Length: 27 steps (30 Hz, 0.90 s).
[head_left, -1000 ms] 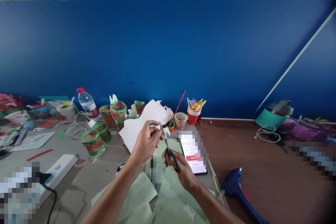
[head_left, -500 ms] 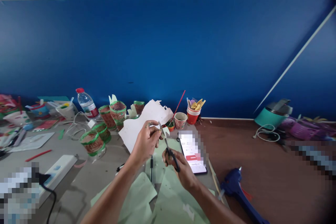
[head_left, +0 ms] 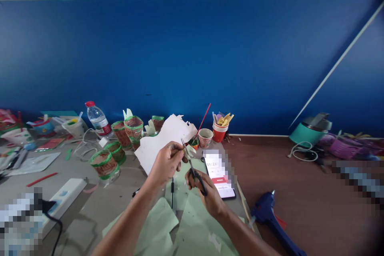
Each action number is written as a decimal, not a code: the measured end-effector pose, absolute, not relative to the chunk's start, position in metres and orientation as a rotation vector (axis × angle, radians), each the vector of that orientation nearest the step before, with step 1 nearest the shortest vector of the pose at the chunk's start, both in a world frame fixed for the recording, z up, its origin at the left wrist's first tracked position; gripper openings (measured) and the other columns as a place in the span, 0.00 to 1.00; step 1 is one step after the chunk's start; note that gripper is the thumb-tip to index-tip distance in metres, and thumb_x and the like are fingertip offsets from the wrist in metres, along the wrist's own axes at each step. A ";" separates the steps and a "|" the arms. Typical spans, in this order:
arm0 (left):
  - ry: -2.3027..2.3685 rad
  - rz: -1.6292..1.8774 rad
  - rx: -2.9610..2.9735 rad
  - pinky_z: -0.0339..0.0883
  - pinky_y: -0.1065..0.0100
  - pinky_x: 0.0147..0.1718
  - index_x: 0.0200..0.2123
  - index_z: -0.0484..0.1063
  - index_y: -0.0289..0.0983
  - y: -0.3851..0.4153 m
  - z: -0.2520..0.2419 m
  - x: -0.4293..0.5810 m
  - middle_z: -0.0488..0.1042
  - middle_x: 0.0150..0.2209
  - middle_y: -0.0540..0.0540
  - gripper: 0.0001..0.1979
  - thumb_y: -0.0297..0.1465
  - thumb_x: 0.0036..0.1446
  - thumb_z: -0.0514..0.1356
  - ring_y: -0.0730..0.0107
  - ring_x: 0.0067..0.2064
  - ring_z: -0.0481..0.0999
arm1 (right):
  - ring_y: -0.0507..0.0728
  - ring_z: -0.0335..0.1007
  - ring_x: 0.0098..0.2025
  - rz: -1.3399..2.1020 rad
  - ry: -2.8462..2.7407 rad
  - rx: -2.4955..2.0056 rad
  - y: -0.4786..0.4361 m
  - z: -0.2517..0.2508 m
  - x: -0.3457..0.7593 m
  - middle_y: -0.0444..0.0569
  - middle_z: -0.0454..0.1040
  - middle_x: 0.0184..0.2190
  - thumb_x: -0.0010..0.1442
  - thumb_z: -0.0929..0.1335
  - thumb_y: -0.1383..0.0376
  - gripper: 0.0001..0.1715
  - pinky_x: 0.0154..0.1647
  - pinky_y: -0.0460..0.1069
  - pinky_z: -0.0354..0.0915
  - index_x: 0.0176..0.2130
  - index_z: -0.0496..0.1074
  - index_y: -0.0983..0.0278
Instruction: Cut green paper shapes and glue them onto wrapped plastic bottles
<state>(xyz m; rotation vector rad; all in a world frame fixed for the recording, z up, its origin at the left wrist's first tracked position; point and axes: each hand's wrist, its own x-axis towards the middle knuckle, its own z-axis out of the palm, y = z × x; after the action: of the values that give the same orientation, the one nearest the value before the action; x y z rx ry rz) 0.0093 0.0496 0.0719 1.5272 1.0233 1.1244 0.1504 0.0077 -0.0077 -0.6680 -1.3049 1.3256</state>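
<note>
My right hand (head_left: 202,186) is closed round the dark handles of a pair of scissors (head_left: 192,168), whose blades point up and away. Between the blades and my left hand (head_left: 169,160) is a small pale green paper piece (head_left: 189,152), pinched in my left fingers. Behind my left hand lies a large white paper (head_left: 154,146) with a ragged edge. Pale green sheets (head_left: 198,224) are spread beneath both hands, with a black pen (head_left: 172,193) on them. A lit phone (head_left: 219,176) lies right of my right hand.
Brown-and-green cups (head_left: 104,164) and a water bottle (head_left: 99,120) stand at the left, near a white power strip (head_left: 64,202). A red cup of plastic cutlery (head_left: 220,132) and a paper cup (head_left: 205,139) stand behind the phone. A blue glue gun (head_left: 273,216) lies at the right.
The whole view has shifted slightly. My left hand has come a little lower beside the scissor blades; both hands keep their holds.
</note>
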 end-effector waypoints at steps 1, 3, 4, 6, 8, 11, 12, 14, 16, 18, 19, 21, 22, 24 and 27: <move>1.017 1.108 1.517 0.54 0.74 0.17 0.33 0.64 0.37 0.050 0.072 0.009 0.71 0.22 0.53 0.08 0.34 0.55 0.58 0.79 0.17 0.63 | 0.54 0.56 0.29 1.325 -1.301 -0.661 0.008 -0.008 0.151 0.46 0.63 0.26 0.57 0.64 0.52 0.20 0.32 0.50 0.55 0.22 0.60 0.62; 0.999 1.078 1.483 0.52 0.74 0.17 0.32 0.64 0.36 0.050 0.074 0.009 0.72 0.22 0.52 0.09 0.36 0.55 0.58 0.79 0.17 0.62 | 0.54 0.57 0.29 1.323 -1.293 -0.644 0.008 -0.009 0.152 0.47 0.64 0.27 0.57 0.64 0.53 0.20 0.33 0.50 0.55 0.22 0.61 0.62; 0.987 1.065 1.464 0.52 0.74 0.17 0.31 0.64 0.36 0.049 0.074 0.008 0.71 0.22 0.52 0.09 0.36 0.55 0.58 0.79 0.17 0.62 | 0.55 0.57 0.30 1.325 -1.291 -0.636 0.008 -0.009 0.152 0.47 0.64 0.27 0.57 0.64 0.53 0.20 0.33 0.50 0.55 0.22 0.61 0.63; 0.966 1.049 1.435 0.52 0.75 0.17 0.30 0.64 0.36 0.048 0.076 0.008 0.71 0.22 0.52 0.10 0.37 0.55 0.59 0.80 0.17 0.61 | 0.55 0.57 0.30 1.324 -1.292 -0.625 0.009 -0.009 0.153 0.48 0.64 0.28 0.57 0.64 0.53 0.20 0.33 0.50 0.56 0.21 0.61 0.63; 0.954 1.049 1.421 0.51 0.75 0.18 0.30 0.64 0.35 0.046 0.078 0.008 0.72 0.22 0.51 0.11 0.37 0.55 0.59 0.81 0.17 0.61 | 0.55 0.57 0.30 1.331 -1.299 -0.619 0.009 -0.009 0.153 0.48 0.64 0.28 0.56 0.65 0.51 0.21 0.33 0.50 0.56 0.22 0.62 0.63; 0.929 1.063 1.386 0.50 0.75 0.18 0.29 0.64 0.35 0.045 0.079 0.007 0.72 0.22 0.51 0.12 0.38 0.55 0.60 0.81 0.17 0.60 | 0.55 0.57 0.30 1.344 -1.309 -0.613 0.008 -0.008 0.154 0.47 0.64 0.27 0.56 0.66 0.50 0.21 0.33 0.50 0.56 0.23 0.62 0.63; 0.916 1.065 1.375 0.49 0.75 0.18 0.29 0.64 0.35 0.045 0.080 0.007 0.71 0.22 0.51 0.12 0.38 0.55 0.60 0.82 0.17 0.60 | 0.55 0.57 0.30 1.349 -1.311 -0.610 0.008 -0.008 0.154 0.47 0.64 0.27 0.56 0.66 0.50 0.21 0.33 0.50 0.56 0.23 0.62 0.63; 0.892 1.060 1.357 0.49 0.75 0.18 0.29 0.64 0.35 0.045 0.080 0.007 0.71 0.21 0.51 0.13 0.39 0.55 0.60 0.82 0.17 0.60 | 0.55 0.57 0.30 1.345 -1.313 -0.602 0.008 -0.008 0.154 0.48 0.64 0.28 0.56 0.65 0.49 0.22 0.33 0.50 0.56 0.23 0.62 0.63; 0.874 1.058 1.344 0.48 0.75 0.18 0.28 0.64 0.35 0.045 0.080 0.006 0.71 0.21 0.51 0.14 0.39 0.55 0.60 0.82 0.17 0.59 | 0.55 0.58 0.31 1.342 -1.317 -0.594 0.008 -0.008 0.154 0.48 0.64 0.28 0.56 0.65 0.49 0.22 0.33 0.50 0.56 0.23 0.62 0.63; 0.856 1.060 1.323 0.47 0.75 0.18 0.29 0.64 0.35 0.045 0.080 0.006 0.71 0.21 0.51 0.14 0.39 0.55 0.61 0.83 0.17 0.59 | 0.55 0.57 0.30 1.340 -1.313 -0.582 0.008 -0.007 0.154 0.48 0.64 0.27 0.56 0.65 0.49 0.22 0.33 0.50 0.55 0.23 0.62 0.63; 0.844 1.064 1.310 0.47 0.75 0.18 0.29 0.64 0.35 0.044 0.080 0.006 0.71 0.21 0.51 0.14 0.39 0.55 0.61 0.83 0.17 0.59 | 0.55 0.57 0.30 1.340 -1.309 -0.575 0.008 -0.007 0.154 0.47 0.64 0.27 0.56 0.66 0.49 0.22 0.33 0.50 0.55 0.23 0.62 0.63; 0.818 1.072 1.284 0.47 0.75 0.18 0.28 0.63 0.35 0.044 0.080 0.006 0.71 0.21 0.51 0.14 0.39 0.54 0.62 0.83 0.17 0.59 | 0.55 0.57 0.30 1.340 -1.302 -0.562 0.008 -0.007 0.153 0.48 0.64 0.27 0.56 0.66 0.50 0.22 0.33 0.50 0.56 0.23 0.62 0.63; 0.804 1.076 1.271 0.47 0.75 0.18 0.28 0.63 0.35 0.044 0.080 0.006 0.71 0.21 0.51 0.14 0.39 0.54 0.62 0.83 0.17 0.59 | 0.55 0.57 0.30 1.340 -1.300 -0.558 0.008 -0.007 0.153 0.48 0.64 0.28 0.56 0.66 0.50 0.22 0.33 0.50 0.56 0.22 0.63 0.63; 0.776 1.087 1.244 0.46 0.75 0.18 0.28 0.63 0.35 0.045 0.079 0.007 0.71 0.21 0.51 0.14 0.39 0.54 0.63 0.83 0.17 0.59 | 0.55 0.58 0.30 1.339 -1.299 -0.550 0.008 -0.007 0.154 0.49 0.64 0.28 0.56 0.66 0.50 0.22 0.33 0.50 0.56 0.22 0.64 0.64; 0.753 1.122 1.193 0.46 0.76 0.18 0.28 0.63 0.35 0.045 0.080 0.008 0.70 0.20 0.52 0.15 0.39 0.52 0.64 0.83 0.17 0.59 | 0.55 0.58 0.30 1.331 -1.307 -0.543 0.008 -0.007 0.154 0.49 0.64 0.28 0.57 0.65 0.49 0.23 0.33 0.50 0.57 0.23 0.64 0.64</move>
<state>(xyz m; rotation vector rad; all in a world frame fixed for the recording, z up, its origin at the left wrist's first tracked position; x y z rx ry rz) 0.0078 0.0448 0.0804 1.1934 0.7532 1.1221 0.1544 0.0082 -0.0068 -0.5431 -1.3066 1.3307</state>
